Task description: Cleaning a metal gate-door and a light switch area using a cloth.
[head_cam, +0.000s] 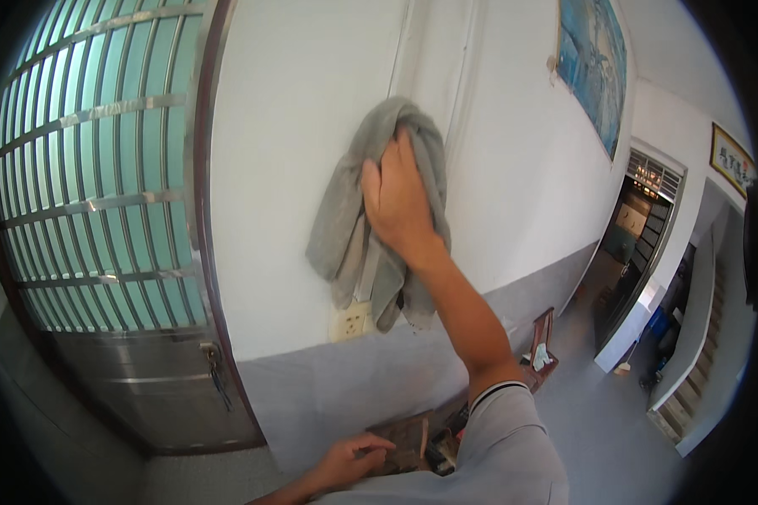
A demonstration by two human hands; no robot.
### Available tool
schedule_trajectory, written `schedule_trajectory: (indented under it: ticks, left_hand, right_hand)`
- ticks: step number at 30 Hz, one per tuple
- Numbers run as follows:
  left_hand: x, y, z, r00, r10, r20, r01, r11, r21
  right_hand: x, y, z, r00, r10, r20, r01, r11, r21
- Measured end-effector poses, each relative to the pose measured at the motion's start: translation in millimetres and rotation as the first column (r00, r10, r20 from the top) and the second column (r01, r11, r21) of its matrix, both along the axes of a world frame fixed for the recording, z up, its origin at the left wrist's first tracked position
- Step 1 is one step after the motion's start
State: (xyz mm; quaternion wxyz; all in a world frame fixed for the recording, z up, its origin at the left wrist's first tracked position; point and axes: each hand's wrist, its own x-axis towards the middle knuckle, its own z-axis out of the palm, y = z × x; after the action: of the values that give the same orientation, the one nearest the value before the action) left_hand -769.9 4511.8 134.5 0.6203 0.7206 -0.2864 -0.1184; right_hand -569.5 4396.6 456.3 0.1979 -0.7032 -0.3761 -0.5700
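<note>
My right hand (398, 196) presses a grey cloth (347, 208) against the white wall (284, 189), over a pair of vertical raised strips (433, 50). Folds of the cloth hang below the hand and reach down beside a cream wall socket (352, 320). Low in the view, my left hand (357, 457) is held in front of my body with its fingers loosely bent and nothing seen in it. Part of the cloth's inner side and the right fingertips are hidden in the folds.
A barred metal door (101, 189) with keys (218, 379) stands left. Wooden furniture (404, 435) holding objects is low by the wall; a wooden chair (540, 353) stands farther right. Beyond are a doorway (631, 240) and stairs (691, 379). A blue picture (594, 63) hangs above.
</note>
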Motion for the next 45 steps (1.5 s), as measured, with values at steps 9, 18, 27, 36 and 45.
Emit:
schedule_trajectory:
  ticks: [9,18,27,36,45]
  left_hand:
    - [-5.1,6.2,6.5,0.983,-0.079,-0.166,0.078,0.997,-0.012]
    - [-7.0,0.2,19.0,0.983,-0.089,-0.163,0.084,0.996,-0.036]
    - [-2.6,2.1,9.8,0.991,-0.044,-0.126,0.030,0.993,-0.115]
    - [10.2,2.2,7.5,0.997,-0.047,-0.067,0.039,0.994,-0.104]
    - [16.9,17.8,-2.8,0.999,0.050,-0.021,-0.051,0.997,-0.055]
  right_hand:
    - [-44.8,-5.3,-183.5,0.898,-0.030,-0.439,0.059,0.997,0.054]
    - [-69.8,-26.2,-230.5,0.896,0.012,-0.444,0.052,0.990,0.133]
    - [-57.1,-54.3,-260.3,0.927,0.221,-0.304,-0.123,0.943,0.310]
    - [-33.7,-12.8,-156.5,0.829,0.147,-0.539,0.135,0.884,0.448]
    - [-14.1,-11.2,-118.9,0.942,-0.005,-0.336,0.156,0.892,0.423]
